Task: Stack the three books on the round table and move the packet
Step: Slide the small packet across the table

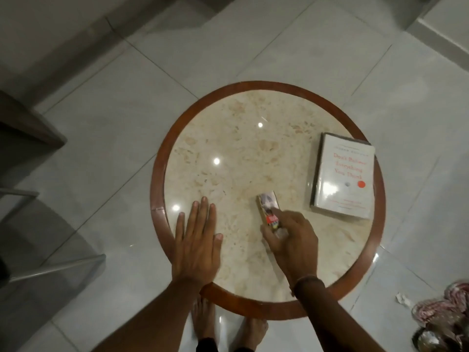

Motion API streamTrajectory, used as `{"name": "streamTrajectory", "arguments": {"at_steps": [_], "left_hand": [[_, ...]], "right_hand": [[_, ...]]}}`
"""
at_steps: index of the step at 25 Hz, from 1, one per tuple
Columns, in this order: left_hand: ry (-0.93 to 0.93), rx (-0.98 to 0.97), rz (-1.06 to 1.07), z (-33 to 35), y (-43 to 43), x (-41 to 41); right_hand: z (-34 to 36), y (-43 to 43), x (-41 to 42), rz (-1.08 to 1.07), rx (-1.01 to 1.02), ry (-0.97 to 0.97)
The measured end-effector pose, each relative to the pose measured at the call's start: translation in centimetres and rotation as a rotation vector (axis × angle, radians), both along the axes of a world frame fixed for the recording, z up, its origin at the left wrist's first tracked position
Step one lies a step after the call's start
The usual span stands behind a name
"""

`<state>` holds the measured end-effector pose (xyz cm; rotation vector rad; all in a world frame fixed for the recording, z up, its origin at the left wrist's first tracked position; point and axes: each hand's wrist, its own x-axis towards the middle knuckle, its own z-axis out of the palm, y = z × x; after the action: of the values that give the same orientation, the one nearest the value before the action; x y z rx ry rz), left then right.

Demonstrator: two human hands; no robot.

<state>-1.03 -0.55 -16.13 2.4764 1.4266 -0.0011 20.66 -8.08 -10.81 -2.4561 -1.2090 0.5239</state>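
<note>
Table: round beige marble-topped table with a reddish-brown wooden rim (177,128), seen from above, standing on pale glossy floor tiles (317,47).
Books: white-covered book with red title lettering and a red dot (342,177) lies flat at the table's right side, near the rim; darker edges show under it, though how many books lie beneath cannot be told.
Packet: small rectangular packet with a red and pale printed face (269,208) sits on the marble near the middle front, left of the books and apart from them.
Right hand (291,243): fingers curled around the packet's near end, gripping it.
Left hand (196,246): open, palm down, fingers spread flat on the marble near the left rim.
Floor: crumpled pinkish wrappers (444,313) lie at lower right.
</note>
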Motion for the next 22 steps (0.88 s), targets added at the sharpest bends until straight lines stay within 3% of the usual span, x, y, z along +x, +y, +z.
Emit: {"name": "streamTrajectory", "arguments": {"at_steps": [6,10,19,22], "left_hand": [[-0.004,0.001,0.021,-0.1,0.1,0.2],[-0.028,0.040,0.015,-0.2,0.3,0.0],[-0.007,0.015,0.000,-0.2,0.5,-0.2],[-0.034,0.010,0.009,-0.9,0.2,0.0]], "right_hand": [[-0.2,17.9,-0.5,0.058,0.125,-0.013],[-0.6,25.1,-1.1,0.139,0.086,-0.093],[-0.3,26.6,-1.4,0.198,-0.019,-0.107],[3.3,24.3,-1.4,0.115,0.150,-0.020]]}}
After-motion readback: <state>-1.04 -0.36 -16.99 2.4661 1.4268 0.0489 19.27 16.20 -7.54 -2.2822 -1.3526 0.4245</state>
